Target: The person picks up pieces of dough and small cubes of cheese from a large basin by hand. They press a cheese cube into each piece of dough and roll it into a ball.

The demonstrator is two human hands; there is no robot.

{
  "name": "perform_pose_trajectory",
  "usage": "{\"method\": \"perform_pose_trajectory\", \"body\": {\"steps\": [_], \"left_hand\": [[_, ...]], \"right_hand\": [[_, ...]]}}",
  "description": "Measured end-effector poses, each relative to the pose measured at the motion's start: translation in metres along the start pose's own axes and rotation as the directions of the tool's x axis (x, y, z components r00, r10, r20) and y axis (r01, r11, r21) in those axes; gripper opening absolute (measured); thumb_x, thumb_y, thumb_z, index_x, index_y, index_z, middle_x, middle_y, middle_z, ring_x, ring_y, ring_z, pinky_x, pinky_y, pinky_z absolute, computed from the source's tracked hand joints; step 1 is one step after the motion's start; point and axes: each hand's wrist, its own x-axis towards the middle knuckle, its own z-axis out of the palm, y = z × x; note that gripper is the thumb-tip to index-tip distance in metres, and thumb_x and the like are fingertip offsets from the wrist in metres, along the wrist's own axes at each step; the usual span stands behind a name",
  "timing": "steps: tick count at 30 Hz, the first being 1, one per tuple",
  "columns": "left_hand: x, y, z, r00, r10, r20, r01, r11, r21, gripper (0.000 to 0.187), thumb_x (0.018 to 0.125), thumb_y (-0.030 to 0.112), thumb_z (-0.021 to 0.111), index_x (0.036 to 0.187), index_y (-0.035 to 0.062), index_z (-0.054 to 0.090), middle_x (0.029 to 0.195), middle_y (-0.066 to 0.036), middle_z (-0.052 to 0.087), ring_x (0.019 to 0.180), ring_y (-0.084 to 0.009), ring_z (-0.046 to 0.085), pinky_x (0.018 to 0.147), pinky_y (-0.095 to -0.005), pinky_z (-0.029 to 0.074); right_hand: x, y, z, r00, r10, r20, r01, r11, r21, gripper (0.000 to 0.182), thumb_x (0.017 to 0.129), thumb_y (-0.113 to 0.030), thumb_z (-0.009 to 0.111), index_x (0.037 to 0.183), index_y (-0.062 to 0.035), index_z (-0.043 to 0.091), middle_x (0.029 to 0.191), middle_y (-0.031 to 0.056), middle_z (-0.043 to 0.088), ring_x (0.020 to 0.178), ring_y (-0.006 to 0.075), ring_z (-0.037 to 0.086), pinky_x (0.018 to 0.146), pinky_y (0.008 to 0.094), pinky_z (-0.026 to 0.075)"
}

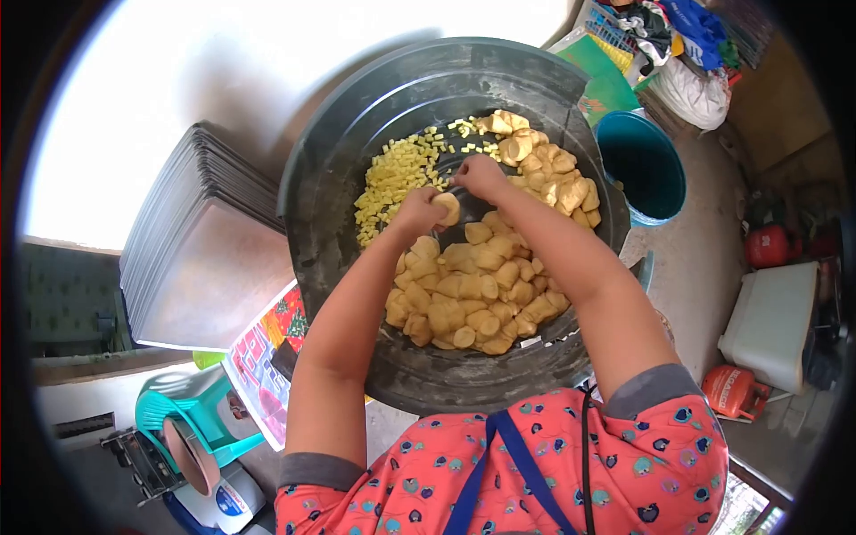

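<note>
My left hand (419, 212) is closed around a flattened round piece of dough (448, 209). Just to its right and a little farther off, my right hand (481, 176) has its fingertips pinched together beside the small yellow cubes, which look like cheese (397, 174); what is in the pinch is too small to make out. Both hands are over a big round black tub (357, 89). A large heap of unshaped dough pieces (481, 285) lies on its near side. Along the far right is a row of rounded dough balls (548, 165).
A stack of metal baking sheets (214, 232) leans at the left. Beyond the tub's right rim stands a blue bucket (637, 169). A turquoise plastic chair (192, 401) is at lower left, an orange gas cylinder (736, 392) at lower right.
</note>
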Motion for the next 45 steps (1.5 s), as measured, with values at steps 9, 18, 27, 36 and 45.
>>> {"method": "perform_pose_trajectory", "body": {"steps": [9,18,27,36,45], "left_hand": [[-0.012,0.027,0.024,0.994,0.109,-0.034,-0.112,0.898,-0.426,0.026,0.085,0.006,0.049,0.106,-0.0091,0.053,0.094,-0.015,0.061,0.073,-0.0241,0.063,0.064,-0.0312,0.055],[-0.039,0.059,0.050,0.944,0.242,0.223,-0.061,0.796,-0.603,0.033,0.088,0.002,0.041,0.117,-0.0136,0.039,0.117,-0.020,0.049,0.107,-0.0309,0.054,0.095,-0.0412,0.046],[-0.059,0.073,0.046,0.883,0.350,0.312,0.001,0.662,-0.749,0.036,0.093,0.015,0.044,0.123,-0.0041,0.041,0.120,-0.014,0.052,0.110,-0.0276,0.053,0.099,-0.0406,0.043],[-0.057,0.059,0.060,0.969,0.230,0.094,-0.119,0.761,-0.637,0.032,0.087,0.020,0.058,0.111,0.0009,0.047,0.105,-0.011,0.058,0.092,-0.0253,0.062,0.082,-0.0349,0.053],[-0.058,0.064,0.062,0.987,0.140,-0.082,-0.162,0.850,-0.501,0.035,0.086,0.031,0.060,0.107,0.0048,0.048,0.082,-0.007,0.059,0.065,-0.0181,0.062,0.059,-0.0309,0.053]], "right_hand": [[-0.080,-0.029,-0.051,0.989,0.032,0.143,-0.099,0.868,0.486,0.033,0.079,-0.036,0.069,0.088,-0.0044,0.064,0.079,0.0021,0.059,0.071,0.0121,0.053,0.059,0.0267,0.044],[-0.126,-0.020,-0.061,0.966,-0.046,-0.255,0.108,0.965,0.238,0.030,0.071,-0.027,0.074,0.084,-0.0013,0.065,0.074,0.0120,0.064,0.068,0.0199,0.061,0.061,0.0316,0.049],[-0.133,-0.018,-0.080,0.984,-0.066,-0.166,0.144,0.843,0.518,0.022,0.076,-0.018,0.071,0.088,-0.0008,0.064,0.080,0.0086,0.063,0.071,0.0144,0.059,0.062,0.0280,0.048],[-0.141,-0.032,-0.078,0.977,-0.184,-0.112,0.203,0.961,0.190,0.039,0.080,-0.016,0.064,0.114,0.0013,0.055,0.098,0.0121,0.063,0.085,0.0178,0.061,0.070,0.0316,0.050],[-0.152,-0.038,-0.063,0.939,-0.279,-0.199,0.336,0.865,0.374,0.044,0.075,-0.022,0.072,0.108,0.0028,0.059,0.096,0.0131,0.063,0.083,0.0179,0.060,0.074,0.0311,0.048]]}}
